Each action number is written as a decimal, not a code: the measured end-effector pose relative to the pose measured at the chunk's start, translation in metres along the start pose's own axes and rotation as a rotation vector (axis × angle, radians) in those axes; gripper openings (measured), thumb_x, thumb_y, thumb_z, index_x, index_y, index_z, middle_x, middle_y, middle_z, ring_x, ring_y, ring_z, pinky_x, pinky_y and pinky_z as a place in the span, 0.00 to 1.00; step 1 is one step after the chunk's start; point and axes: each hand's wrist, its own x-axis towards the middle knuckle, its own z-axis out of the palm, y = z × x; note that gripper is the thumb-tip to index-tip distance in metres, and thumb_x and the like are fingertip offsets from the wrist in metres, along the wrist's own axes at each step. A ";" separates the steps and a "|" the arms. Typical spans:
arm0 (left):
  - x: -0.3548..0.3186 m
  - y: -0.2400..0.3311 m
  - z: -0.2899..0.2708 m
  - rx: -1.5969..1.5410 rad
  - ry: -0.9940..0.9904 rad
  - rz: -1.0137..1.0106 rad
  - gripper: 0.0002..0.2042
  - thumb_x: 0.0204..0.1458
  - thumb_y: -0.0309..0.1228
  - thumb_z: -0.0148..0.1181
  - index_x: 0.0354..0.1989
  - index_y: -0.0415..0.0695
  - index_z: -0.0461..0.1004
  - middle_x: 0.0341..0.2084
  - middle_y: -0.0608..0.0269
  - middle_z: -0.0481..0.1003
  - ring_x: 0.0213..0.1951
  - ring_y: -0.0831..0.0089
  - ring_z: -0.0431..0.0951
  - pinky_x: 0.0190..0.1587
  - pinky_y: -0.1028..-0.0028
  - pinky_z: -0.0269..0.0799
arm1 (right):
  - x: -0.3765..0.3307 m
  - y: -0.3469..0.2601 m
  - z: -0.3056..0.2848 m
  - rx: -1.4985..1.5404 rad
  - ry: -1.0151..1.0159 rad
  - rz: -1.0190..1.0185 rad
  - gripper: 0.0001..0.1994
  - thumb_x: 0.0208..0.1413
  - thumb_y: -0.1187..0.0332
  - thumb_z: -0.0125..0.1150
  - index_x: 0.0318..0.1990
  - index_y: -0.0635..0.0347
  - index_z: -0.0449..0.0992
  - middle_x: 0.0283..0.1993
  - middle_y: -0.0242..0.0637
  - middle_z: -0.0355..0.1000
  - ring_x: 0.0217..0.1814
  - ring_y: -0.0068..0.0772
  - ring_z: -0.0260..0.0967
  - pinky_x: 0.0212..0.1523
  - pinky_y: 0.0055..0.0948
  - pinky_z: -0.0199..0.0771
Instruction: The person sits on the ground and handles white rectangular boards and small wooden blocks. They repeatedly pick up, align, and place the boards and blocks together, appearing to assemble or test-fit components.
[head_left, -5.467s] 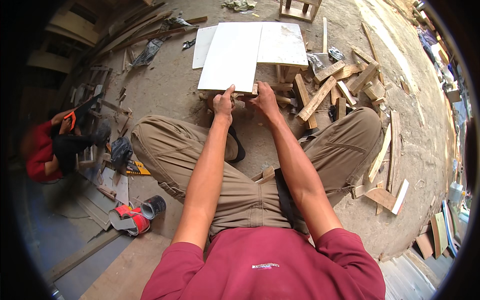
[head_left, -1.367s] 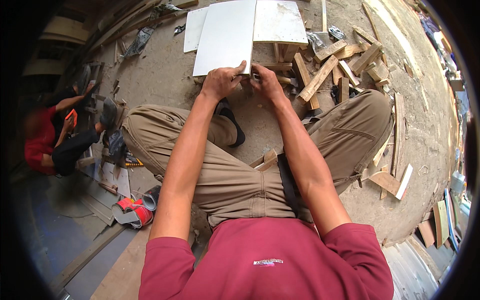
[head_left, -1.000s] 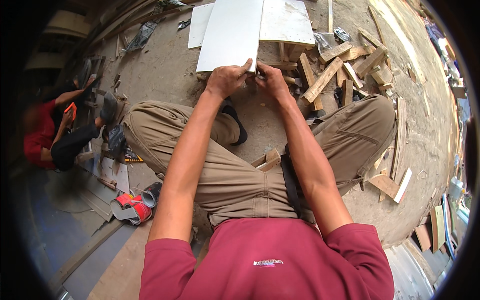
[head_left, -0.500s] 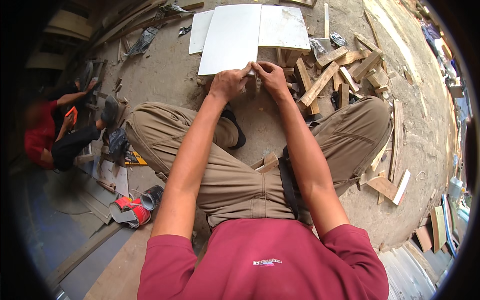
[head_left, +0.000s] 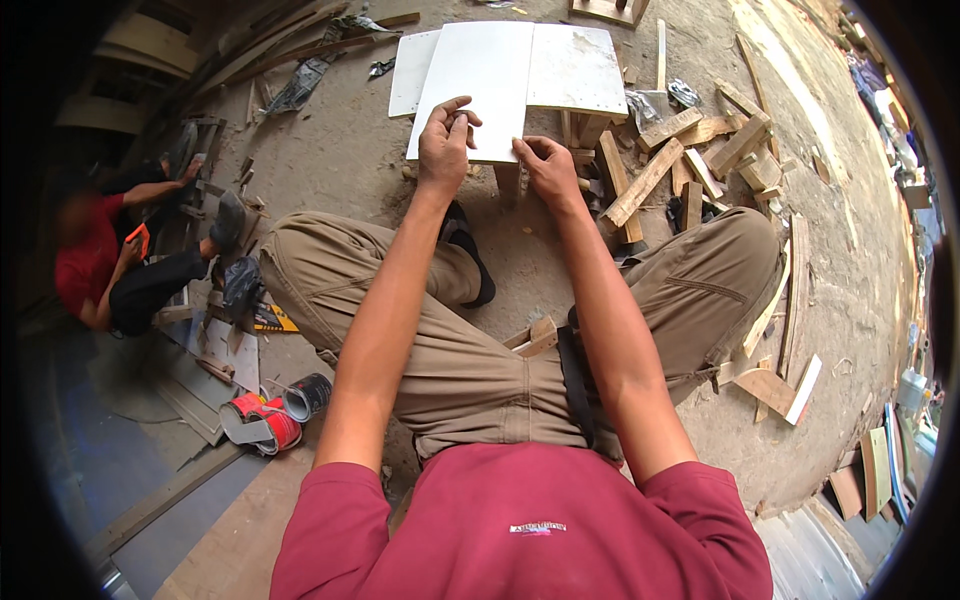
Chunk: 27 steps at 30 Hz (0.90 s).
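Observation:
A smooth white board (head_left: 474, 85) lies over a second, wider white board (head_left: 580, 62) that has small holes along its near edge and wooden pieces under it. My right hand (head_left: 550, 170) pinches the upper board's near right corner between thumb and fingers. Over the near left part of that board is my left hand (head_left: 443, 148), its fingers loosely bent and apart with nothing in them. I cannot tell whether it touches the board. Below the near edge a wooden leg (head_left: 507, 180) shows, partly hidden by the board.
Scrap wood (head_left: 645, 180) is heaped to the right of the boards. Open paint cans (head_left: 270, 425) stand by my left knee. A person in a red shirt (head_left: 90, 255) sits at the far left, holding something orange. A curved wood offcut (head_left: 765, 388) lies at my right.
My left hand has come away from the right hand and the board's corner, moving left with its fingers opening. My right hand stays at the corner. The whole view has shifted slightly.

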 end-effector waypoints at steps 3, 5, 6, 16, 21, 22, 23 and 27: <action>0.000 -0.005 0.005 -0.033 0.059 -0.019 0.15 0.57 0.22 0.59 0.53 0.33 0.72 0.44 0.53 0.80 0.44 0.72 0.80 0.50 0.78 0.74 | 0.003 0.006 -0.003 0.032 -0.005 0.013 0.18 0.58 0.60 0.66 0.41 0.71 0.79 0.34 0.37 0.79 0.35 0.22 0.73 0.38 0.23 0.72; 0.000 -0.010 0.009 0.073 0.041 -0.017 0.12 0.55 0.23 0.63 0.47 0.34 0.77 0.42 0.55 0.81 0.43 0.73 0.80 0.49 0.77 0.74 | 0.004 0.008 -0.003 0.042 -0.011 0.020 0.17 0.58 0.60 0.66 0.41 0.71 0.79 0.34 0.37 0.79 0.36 0.21 0.73 0.37 0.22 0.72; -0.001 -0.014 0.009 0.126 0.034 -0.017 0.10 0.54 0.23 0.64 0.45 0.34 0.79 0.41 0.56 0.81 0.42 0.74 0.80 0.48 0.77 0.75 | 0.003 0.007 -0.002 0.046 -0.016 0.022 0.17 0.58 0.60 0.66 0.41 0.70 0.79 0.34 0.37 0.79 0.36 0.21 0.73 0.37 0.22 0.72; -0.007 -0.025 0.009 0.342 0.022 -0.029 0.08 0.50 0.27 0.70 0.38 0.41 0.84 0.36 0.62 0.82 0.35 0.79 0.80 0.40 0.80 0.75 | 0.001 0.006 0.001 0.089 -0.018 0.015 0.18 0.58 0.59 0.66 0.41 0.70 0.78 0.35 0.37 0.79 0.36 0.22 0.73 0.37 0.22 0.72; -0.009 -0.034 0.004 0.468 0.029 -0.005 0.09 0.51 0.29 0.69 0.40 0.42 0.83 0.33 0.62 0.82 0.34 0.78 0.80 0.38 0.78 0.76 | 0.001 0.009 0.002 0.077 -0.020 0.023 0.19 0.57 0.59 0.66 0.41 0.71 0.78 0.34 0.37 0.78 0.35 0.23 0.72 0.37 0.23 0.72; -0.009 -0.033 0.004 0.501 0.014 0.011 0.09 0.51 0.30 0.69 0.40 0.42 0.83 0.33 0.61 0.82 0.34 0.78 0.81 0.38 0.78 0.76 | 0.003 0.012 0.002 0.080 -0.020 0.020 0.19 0.57 0.58 0.67 0.41 0.71 0.78 0.34 0.37 0.78 0.35 0.23 0.72 0.37 0.23 0.72; -0.010 -0.033 0.005 0.534 -0.001 0.027 0.10 0.52 0.31 0.69 0.40 0.41 0.83 0.33 0.60 0.82 0.34 0.78 0.81 0.38 0.78 0.76 | 0.004 0.014 0.002 0.083 -0.019 0.016 0.19 0.57 0.58 0.67 0.41 0.71 0.78 0.33 0.37 0.78 0.35 0.23 0.72 0.37 0.23 0.72; -0.016 -0.030 0.007 0.586 -0.008 0.034 0.09 0.52 0.32 0.67 0.40 0.42 0.83 0.35 0.58 0.81 0.33 0.75 0.80 0.38 0.76 0.75 | 0.005 0.019 0.001 0.066 -0.017 0.020 0.19 0.57 0.58 0.67 0.41 0.71 0.78 0.33 0.36 0.77 0.34 0.22 0.71 0.36 0.23 0.71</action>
